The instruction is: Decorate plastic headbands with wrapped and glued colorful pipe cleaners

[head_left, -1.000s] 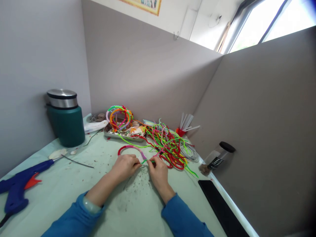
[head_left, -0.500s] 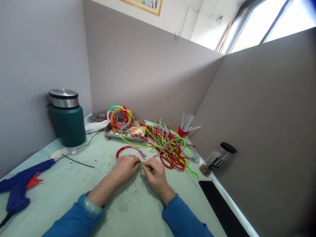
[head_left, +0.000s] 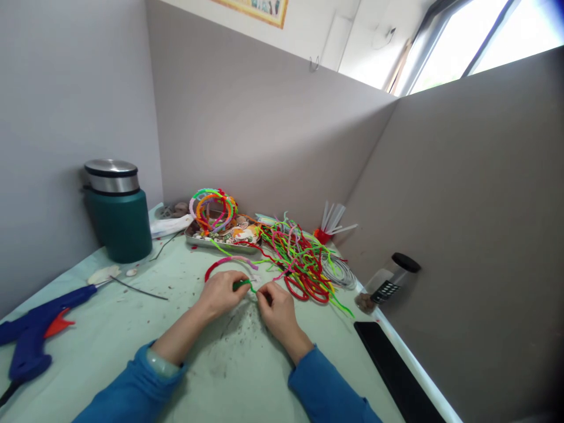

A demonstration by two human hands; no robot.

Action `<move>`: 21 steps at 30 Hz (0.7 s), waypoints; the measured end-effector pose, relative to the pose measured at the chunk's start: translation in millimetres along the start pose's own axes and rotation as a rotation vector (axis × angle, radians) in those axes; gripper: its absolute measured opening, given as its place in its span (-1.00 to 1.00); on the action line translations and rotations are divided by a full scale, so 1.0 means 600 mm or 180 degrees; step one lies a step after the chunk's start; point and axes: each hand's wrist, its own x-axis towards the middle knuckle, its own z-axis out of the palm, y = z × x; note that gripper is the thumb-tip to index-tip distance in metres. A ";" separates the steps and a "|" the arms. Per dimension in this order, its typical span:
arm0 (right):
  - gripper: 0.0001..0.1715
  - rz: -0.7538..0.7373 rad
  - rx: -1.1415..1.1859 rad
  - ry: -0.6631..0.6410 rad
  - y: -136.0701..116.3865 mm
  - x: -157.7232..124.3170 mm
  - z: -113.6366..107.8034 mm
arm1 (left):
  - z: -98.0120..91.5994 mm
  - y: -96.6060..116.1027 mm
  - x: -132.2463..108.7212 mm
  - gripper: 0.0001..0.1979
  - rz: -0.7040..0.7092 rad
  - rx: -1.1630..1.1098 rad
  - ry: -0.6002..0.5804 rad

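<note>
My left hand (head_left: 224, 294) is closed, its thumb and fingers pinching a green pipe cleaner (head_left: 252, 286). Close beside it, my right hand (head_left: 278, 310) is also closed and grips the pipe cleaner's other end at its fingertips. A short green stretch shows between the two hands. A curved band (head_left: 224, 260) wrapped in red, pink and purple fuzzy strands arches out from behind my left hand. Whether it joins the green piece is hidden by the fingers.
Beyond my hands lie a tangled heap of pipe cleaners (head_left: 299, 252) and a metal tray (head_left: 220, 244) of shells with colourful hoops. At left are a blue glue gun (head_left: 30, 335) and a green flask (head_left: 118, 223). A clear jar (head_left: 381, 288) and a black strip (head_left: 396, 370) lie at right.
My left hand has turned slightly, and more of the green pipe cleaner shows at its fingertips. The green end that stuck out by my right fingers is no longer visible there.
</note>
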 end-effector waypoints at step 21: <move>-0.76 0.0036 0.0559 0.0132 0.001 0.002 0.002 | -0.005 0.009 0.000 -0.74 0.0261 -0.0145 0.0448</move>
